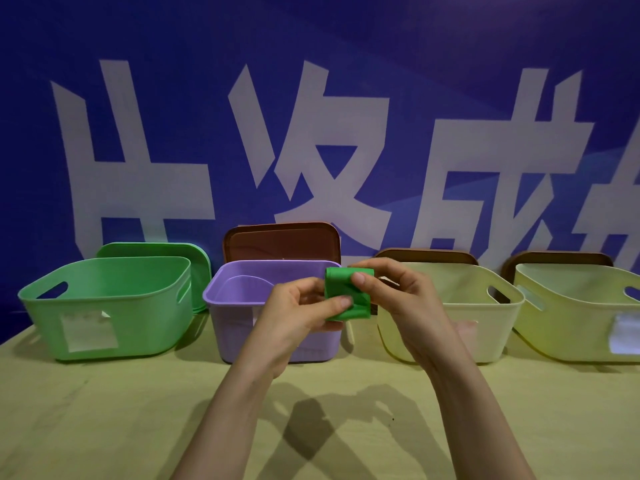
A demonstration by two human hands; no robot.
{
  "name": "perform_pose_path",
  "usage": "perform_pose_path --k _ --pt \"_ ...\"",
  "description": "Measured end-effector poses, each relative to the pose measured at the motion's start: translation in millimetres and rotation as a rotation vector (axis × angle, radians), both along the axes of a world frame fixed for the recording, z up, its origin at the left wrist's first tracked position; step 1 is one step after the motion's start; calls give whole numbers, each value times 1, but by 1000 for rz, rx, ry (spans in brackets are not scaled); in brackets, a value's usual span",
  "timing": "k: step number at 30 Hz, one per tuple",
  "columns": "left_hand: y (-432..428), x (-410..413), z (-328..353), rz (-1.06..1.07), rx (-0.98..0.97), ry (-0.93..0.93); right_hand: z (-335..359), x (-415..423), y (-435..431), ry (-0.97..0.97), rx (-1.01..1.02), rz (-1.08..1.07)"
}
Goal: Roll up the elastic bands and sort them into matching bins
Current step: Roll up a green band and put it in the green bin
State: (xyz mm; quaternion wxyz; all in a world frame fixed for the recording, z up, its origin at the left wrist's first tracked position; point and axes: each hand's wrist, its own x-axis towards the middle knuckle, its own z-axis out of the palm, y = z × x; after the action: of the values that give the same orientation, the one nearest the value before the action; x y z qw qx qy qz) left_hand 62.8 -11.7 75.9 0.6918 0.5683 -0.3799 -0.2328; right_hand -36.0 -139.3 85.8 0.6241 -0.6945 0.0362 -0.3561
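Both hands' fingers [341, 301] pinch green band [349, 294].

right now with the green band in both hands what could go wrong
1. The green band is only pinched between the left hand and the right hand. If either lets go, the roll may spring loose.
2. It is held in front of the purple bin, while the matching green bin stands at the far left. A slip here could land it in the wrong bin.

Blue lettered wall [415, 46], wooden table [104, 410]
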Motion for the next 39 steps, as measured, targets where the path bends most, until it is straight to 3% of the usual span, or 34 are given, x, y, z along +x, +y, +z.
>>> perform_pose_path --k 12,18,24,34,39 --pt "2 -2 6 51 -50 48 0 -2 -2 -9 -91 26" --pt "2 0 4 63 -33 5 -1 -4 -2 72 -60 81" --pt "2 3 2 52 -36 9 -3 3 1 216 -40 1" --pt "3 7 0 38 -93 17 -6 5 0 113 -5 12" --pt "3 8 0 46 -122 -46 -6 4 2 68 -84 -23"
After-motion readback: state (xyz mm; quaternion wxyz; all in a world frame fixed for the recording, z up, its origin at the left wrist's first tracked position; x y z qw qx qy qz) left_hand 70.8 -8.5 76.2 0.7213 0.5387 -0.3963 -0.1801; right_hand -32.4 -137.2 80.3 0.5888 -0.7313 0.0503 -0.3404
